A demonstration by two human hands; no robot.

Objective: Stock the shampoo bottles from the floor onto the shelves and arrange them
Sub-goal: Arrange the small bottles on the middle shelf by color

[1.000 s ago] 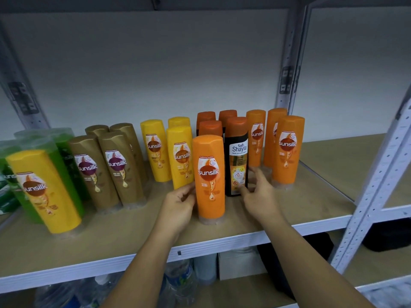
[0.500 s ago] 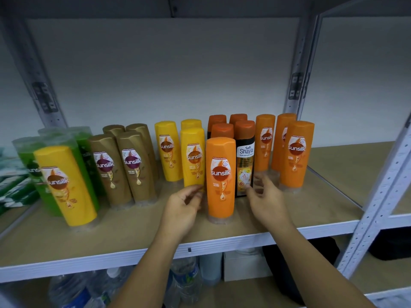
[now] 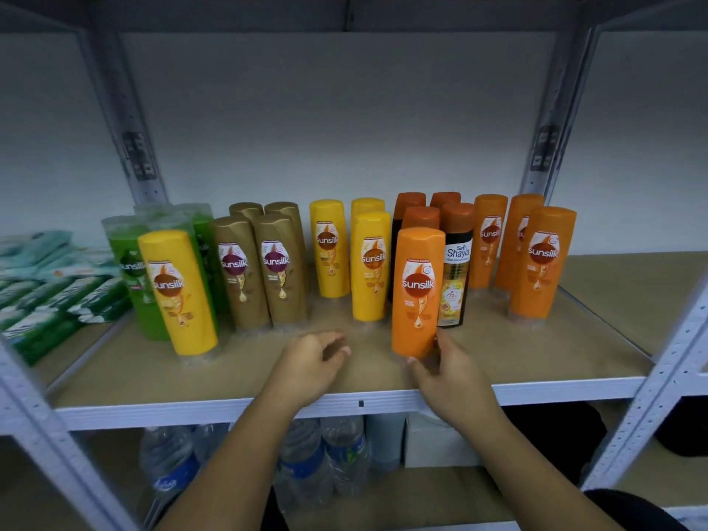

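Loosely curled, empty left hand (image 3: 312, 362); right hand (image 3: 452, 377) around glossy rounded orange bottle (image 3: 417, 293).

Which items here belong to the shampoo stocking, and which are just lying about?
Job: front orange bottle, gripped by the right hand; left hand, free; yellow bottles; gold bottles; shelf.
Lying about: green packets; water bottles below; white box.

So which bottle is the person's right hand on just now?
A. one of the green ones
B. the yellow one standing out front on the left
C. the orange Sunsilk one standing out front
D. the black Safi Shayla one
C: the right hand has its thumb and fingers round the lower end of the front orange Sunsilk bottle, while the left hand holds nothing over the shelf.
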